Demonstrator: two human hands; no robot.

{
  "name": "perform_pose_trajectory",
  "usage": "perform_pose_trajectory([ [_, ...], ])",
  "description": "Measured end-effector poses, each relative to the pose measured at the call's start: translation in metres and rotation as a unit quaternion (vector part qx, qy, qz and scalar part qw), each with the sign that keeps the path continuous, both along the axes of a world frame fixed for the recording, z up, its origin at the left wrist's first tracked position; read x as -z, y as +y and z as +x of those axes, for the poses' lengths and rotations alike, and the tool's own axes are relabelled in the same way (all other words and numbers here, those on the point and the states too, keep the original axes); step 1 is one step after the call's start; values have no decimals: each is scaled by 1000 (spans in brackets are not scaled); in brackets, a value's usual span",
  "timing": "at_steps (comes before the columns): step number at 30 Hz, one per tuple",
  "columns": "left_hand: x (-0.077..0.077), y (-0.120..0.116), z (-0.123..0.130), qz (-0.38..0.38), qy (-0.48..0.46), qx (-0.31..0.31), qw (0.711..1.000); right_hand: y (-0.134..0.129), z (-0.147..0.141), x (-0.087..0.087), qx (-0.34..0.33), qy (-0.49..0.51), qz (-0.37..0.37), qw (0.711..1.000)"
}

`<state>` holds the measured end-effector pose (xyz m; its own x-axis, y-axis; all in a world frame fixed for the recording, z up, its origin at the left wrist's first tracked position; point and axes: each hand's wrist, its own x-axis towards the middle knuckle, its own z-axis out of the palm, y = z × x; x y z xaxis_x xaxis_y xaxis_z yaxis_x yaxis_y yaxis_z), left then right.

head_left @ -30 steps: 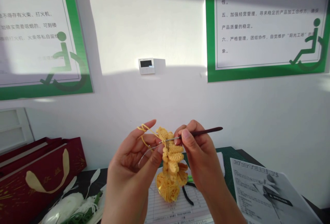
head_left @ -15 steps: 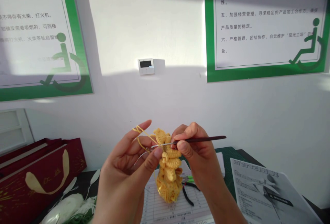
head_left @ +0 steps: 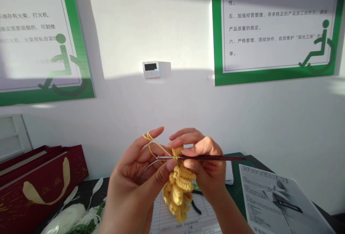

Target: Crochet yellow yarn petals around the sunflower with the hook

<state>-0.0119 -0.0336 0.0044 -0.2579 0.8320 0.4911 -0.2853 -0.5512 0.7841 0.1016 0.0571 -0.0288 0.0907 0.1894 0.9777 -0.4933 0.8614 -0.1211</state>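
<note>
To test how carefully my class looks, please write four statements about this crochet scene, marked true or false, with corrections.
1. The right hand holds a slim crochet hook with a dark red handle. True.
2. Thin yellow yarn loops round the right index finger. False: the yarn loops round the index finger of the left hand.
3. A dark red bag with a cream ribbon handle stands at the picture's left. True.
4. The small white rectangular wall unit hangs right of both green-bordered white posters. False: the wall unit hangs between those green-bordered white posters.
</note>
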Motion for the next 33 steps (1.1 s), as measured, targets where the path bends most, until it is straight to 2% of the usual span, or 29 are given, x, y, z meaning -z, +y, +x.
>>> perform_pose_trajectory([
  [6, 0, -1, 1, -9, -9, -32, 999, 0, 1, 6, 36, -11, 8, 999],
  [16, -3, 1, 1, -30, -36, 5, 999, -4, -5, 3, -17, 23, -13, 999],
  [23, 0, -2, 2, -27, -27, -8, 999, -4, -4, 4, -14, 22, -14, 1000],
  [30, -1, 0, 1, -25, -18, -26, 999, -4, -5, 2, 10, 22, -15, 1000],
  [33, -1, -2, 2, -25, -18, -43, 999, -6, -2, 3, 68, 21, 6, 997],
])
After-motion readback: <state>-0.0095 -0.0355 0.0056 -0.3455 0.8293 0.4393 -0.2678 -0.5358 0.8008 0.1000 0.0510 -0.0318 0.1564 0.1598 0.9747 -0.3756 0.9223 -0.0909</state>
